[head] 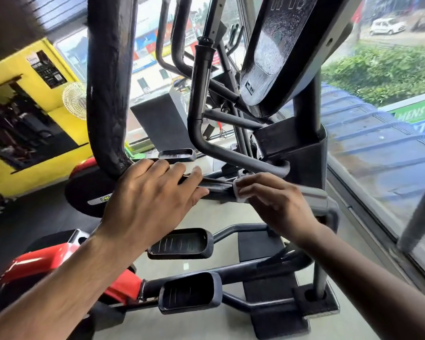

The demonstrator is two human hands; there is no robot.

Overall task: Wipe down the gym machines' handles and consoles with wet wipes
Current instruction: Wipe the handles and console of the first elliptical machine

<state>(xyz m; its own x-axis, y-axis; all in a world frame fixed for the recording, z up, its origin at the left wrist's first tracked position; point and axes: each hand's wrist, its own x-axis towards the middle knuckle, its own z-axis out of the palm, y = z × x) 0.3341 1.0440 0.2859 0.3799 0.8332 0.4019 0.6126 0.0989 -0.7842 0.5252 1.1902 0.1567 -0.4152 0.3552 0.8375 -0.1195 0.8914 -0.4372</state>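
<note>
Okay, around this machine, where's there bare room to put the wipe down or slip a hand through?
Bare pale floor lies between the upper pedal and the right hand holding the wipe. Crowded: the bars behind the left hand, and the console overhead.

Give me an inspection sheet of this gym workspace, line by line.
Surface: grey floor under the elliptical trainer; two black pedals show.
Job's things: white wet wipe held against a dark bar below the thin handle tube; thick black handle at left; console above, glossy.
Clutter: nothing seen.
Hands: left hand lies with straight fingers on the bar at the foot of the thick handle; right hand pinches the wipe.
Cables: nothing seen clearly.
Surroundings: window at right, blue roof and greenery outside; yellow wall and a fan at left; red machine part below.
</note>
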